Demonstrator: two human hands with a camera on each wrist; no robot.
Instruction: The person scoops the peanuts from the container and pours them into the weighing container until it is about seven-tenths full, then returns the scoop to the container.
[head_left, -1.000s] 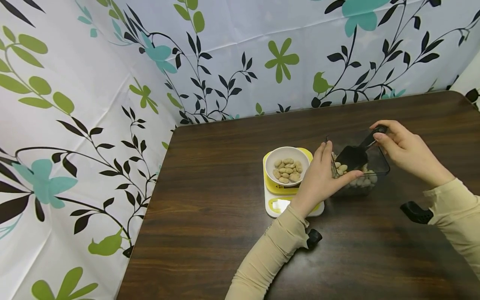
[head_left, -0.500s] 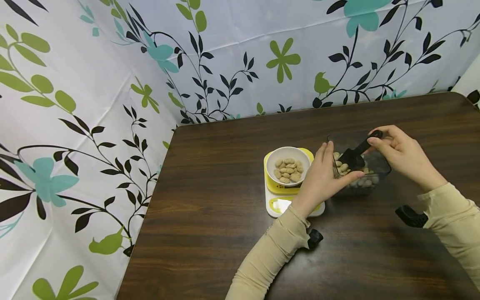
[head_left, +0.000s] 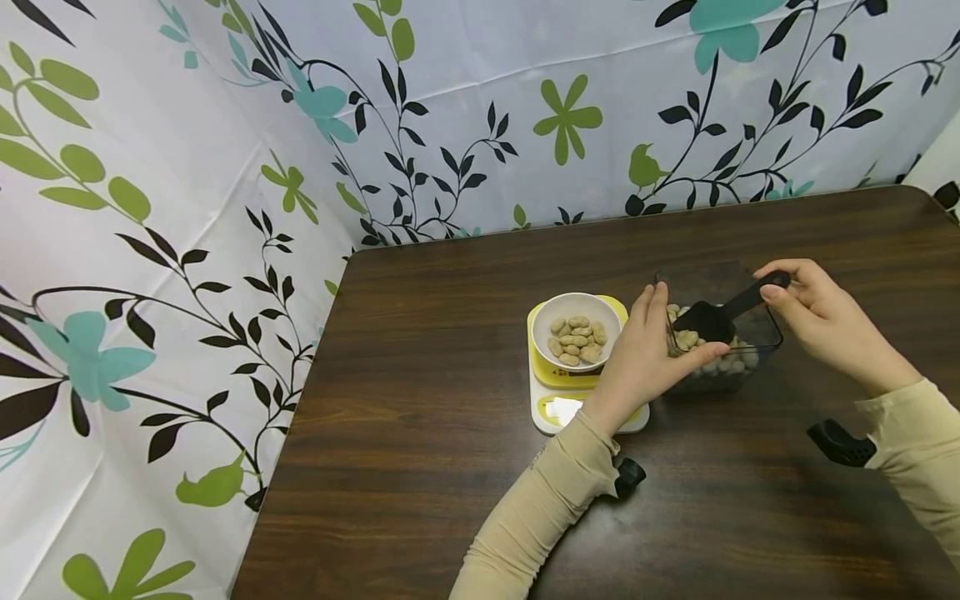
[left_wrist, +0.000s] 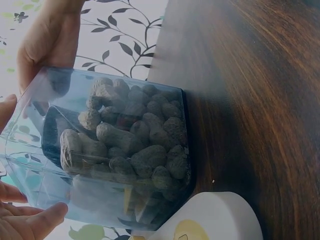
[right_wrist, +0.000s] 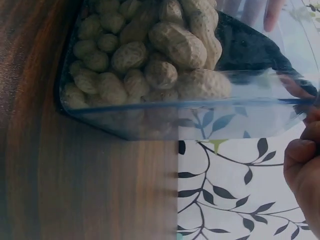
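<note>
In the head view, my right hand [head_left: 832, 321] pinches the handle of a black scoop [head_left: 708, 321]. The scoop's head is inside a clear plastic container [head_left: 705, 382], among unshelled peanuts [head_left: 686, 340]. At the container's left corner my left hand [head_left: 641, 358] rests with straight fingers along one outer wall and the thumb across the front rim. Both wrist views look through the clear walls at the heaped peanuts [left_wrist: 122, 137]; the dark scoop [right_wrist: 245, 45] lies against them. Whether any peanuts are on the scoop I cannot tell.
Left of the container a white bowl [head_left: 576, 304] of peanuts stands on a yellow and white kitchen scale [head_left: 540, 400], partly behind my left hand. All stand on a dark wooden table [head_left: 420, 417]. A patterned curtain [head_left: 465, 100] hangs behind and to the left.
My right hand has shifted slightly left, then back right and nearer me. The scoop's handle lies lower and flatter now. The left hand keeps its place on the container.
</note>
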